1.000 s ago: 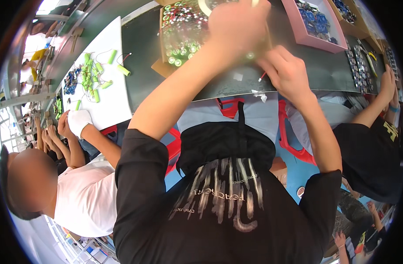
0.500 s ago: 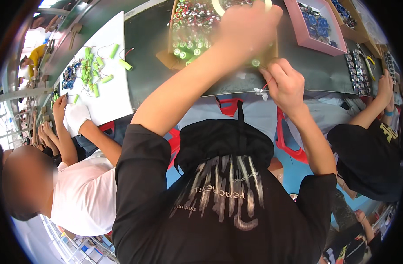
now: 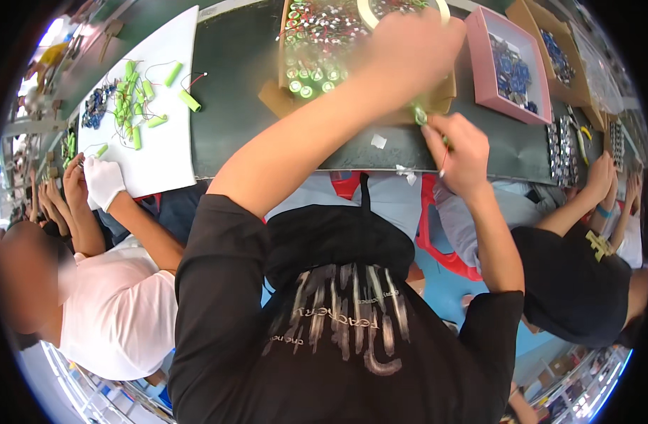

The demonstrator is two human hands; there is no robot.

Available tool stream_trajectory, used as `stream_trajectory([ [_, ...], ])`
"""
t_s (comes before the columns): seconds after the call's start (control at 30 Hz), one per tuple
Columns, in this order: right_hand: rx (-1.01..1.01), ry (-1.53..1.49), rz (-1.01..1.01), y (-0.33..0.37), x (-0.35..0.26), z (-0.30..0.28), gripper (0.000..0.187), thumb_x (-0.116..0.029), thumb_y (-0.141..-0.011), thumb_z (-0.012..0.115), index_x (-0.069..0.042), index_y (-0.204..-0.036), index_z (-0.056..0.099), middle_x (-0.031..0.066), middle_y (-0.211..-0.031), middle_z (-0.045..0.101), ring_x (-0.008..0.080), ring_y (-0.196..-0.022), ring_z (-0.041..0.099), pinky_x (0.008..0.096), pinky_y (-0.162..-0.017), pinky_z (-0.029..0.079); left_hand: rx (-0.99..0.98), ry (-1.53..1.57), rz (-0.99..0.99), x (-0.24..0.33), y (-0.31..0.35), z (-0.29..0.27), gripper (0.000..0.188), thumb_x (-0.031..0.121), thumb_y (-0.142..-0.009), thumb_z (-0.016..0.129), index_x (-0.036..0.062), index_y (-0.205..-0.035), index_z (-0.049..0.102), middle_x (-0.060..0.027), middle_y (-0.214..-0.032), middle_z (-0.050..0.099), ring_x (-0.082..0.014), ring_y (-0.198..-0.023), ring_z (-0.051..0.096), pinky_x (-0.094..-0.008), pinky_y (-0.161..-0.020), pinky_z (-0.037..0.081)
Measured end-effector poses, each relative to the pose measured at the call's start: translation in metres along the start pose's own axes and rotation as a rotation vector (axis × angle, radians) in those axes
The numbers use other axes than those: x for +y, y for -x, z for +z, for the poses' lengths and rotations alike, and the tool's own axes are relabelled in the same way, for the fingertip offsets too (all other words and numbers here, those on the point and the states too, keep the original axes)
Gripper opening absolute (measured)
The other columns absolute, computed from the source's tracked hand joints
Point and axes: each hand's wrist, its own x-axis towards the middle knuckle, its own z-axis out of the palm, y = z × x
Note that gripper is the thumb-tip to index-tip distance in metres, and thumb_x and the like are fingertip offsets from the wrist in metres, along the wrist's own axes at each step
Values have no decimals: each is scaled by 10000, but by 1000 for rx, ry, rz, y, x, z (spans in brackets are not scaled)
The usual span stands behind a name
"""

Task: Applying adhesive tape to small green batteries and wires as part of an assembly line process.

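Note:
My left hand is closed above a cardboard box, its fingertips hidden on the far side. A cream ring, which looks like a roll of tape, shows on both sides of this hand and seems to be in its grip. Just below, my right hand pinches the near end of a green battery cell, whose far part is blurred beneath the left hand. A thin red wire with a small white plug hangs along the right palm. In the box stand several green cells with red and black leads.
Tape scraps lie on the dark table and its front edge. A white board with green cells and a co-worker's gloved hand are at left. At right stand a pink box of blue parts, a carton and pliers.
The view has shifted somewhat. My right hand has turned slightly, and more of the cell's end shows at its fingertips. The left hand stays over the box.

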Motion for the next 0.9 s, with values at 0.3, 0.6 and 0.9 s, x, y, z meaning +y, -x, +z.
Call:
stream_trajectory([
  [0.3,-421,55,135,8,-8,-33,343,-147,-757,714,-64,-1087,670,90,-693,547,274,-587,496,335,-575,417,-194,-3,-151,9,-15,-21,143,174,-760,608,81,-868,625,-121,-745,635,-281,-617,647,-380,-552,498],
  [0.6,51,-619,571,-4,-49,-50,509,14,-862,546,12,-1363,455,62,-993,633,52,-799,497,180,-674,410,233,535,-187,23,25,-152,217,66,-847,630,40,-1058,671,-42,-858,670,-54,-705,567,-219,-614,449],
  [0.9,83,-758,458,4,-127,-11,510,48,-821,612,47,-1315,489,148,-1127,669,154,-1002,635,286,-862,489,118,797,-104,58,124,-166,374,14,-661,727,44,-1028,661,-109,-889,664,-252,-687,628,-311,-594,500],
])
